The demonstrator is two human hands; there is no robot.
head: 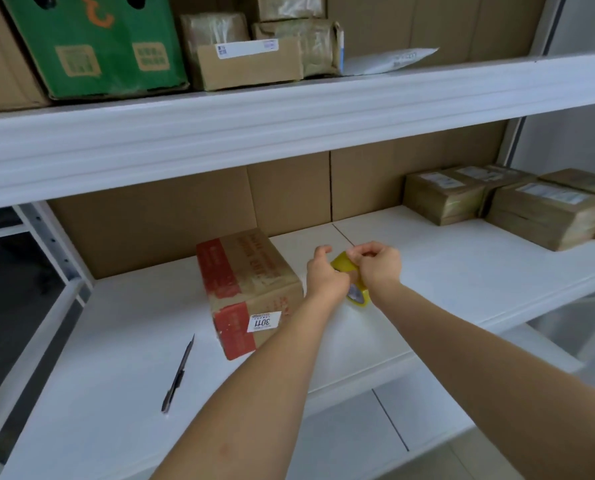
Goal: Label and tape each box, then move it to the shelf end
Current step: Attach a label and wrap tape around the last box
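Observation:
A brown cardboard box (251, 289) with red bands stands on the white shelf (445, 271), left of my hands. A white label (264, 321) reading 3011 is stuck on its near face. Just right of the box, both hands hold a yellowish roll of tape (348, 277) above the shelf. My left hand (323, 275) grips the roll from the left. My right hand (380, 263) pinches at its top edge with curled fingers. Most of the roll is hidden between the hands.
A dark utility knife (177, 375) lies on the shelf at the front left. Several taped, labelled boxes (531, 206) are stacked at the shelf's right end. The upper shelf carries a green carton (95, 43), small boxes and a white mailer (393, 60).

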